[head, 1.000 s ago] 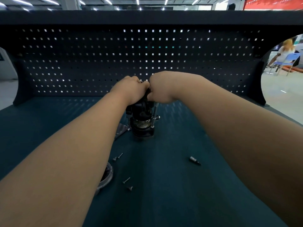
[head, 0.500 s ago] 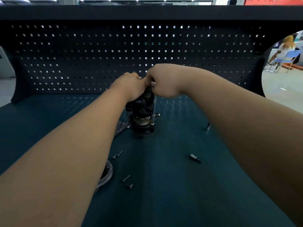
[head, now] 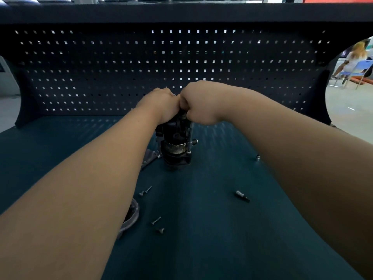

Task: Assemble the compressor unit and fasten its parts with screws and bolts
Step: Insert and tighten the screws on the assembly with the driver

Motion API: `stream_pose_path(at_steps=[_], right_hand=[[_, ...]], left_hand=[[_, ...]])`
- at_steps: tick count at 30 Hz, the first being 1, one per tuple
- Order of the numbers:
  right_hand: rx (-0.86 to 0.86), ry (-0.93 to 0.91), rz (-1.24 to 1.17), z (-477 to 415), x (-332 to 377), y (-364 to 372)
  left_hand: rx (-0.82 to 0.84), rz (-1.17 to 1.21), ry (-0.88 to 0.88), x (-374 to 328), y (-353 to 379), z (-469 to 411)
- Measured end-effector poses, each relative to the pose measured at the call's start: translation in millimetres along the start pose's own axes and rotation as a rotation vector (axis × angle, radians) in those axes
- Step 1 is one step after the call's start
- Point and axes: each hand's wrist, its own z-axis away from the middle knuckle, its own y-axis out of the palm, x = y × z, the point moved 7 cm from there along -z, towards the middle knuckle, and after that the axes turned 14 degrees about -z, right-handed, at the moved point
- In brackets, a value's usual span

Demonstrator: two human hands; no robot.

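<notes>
Black metal compressor unit (head: 176, 142), upright on teal bench (head: 201, 249). Grip: left hand (head: 161, 104) and right hand (head: 199, 104) both curled tight round its top; any fastener between them hidden. Risks: top pressure may tip unit; left forearm may sweep loose screws (head: 145, 191) away.

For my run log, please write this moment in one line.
left hand: grips compressor unit top | right hand: grips same top | unit: upright on table | screws: loose
</notes>
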Motion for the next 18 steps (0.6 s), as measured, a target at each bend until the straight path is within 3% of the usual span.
stream_pose_path(at_steps=[7,13,18], right_hand=[[-0.092,0.041,0.134,-7,5,0],[0.086,0.015,0.061,3,9,5],[0.026,0.059,0.084,1,8,4]], left_hand=[[-0.005,0.05,-0.029,2,-1,5],[0.009,0.074,-0.057,5,-1,10],[0.022,0.076,-0.037,6,3,6]])
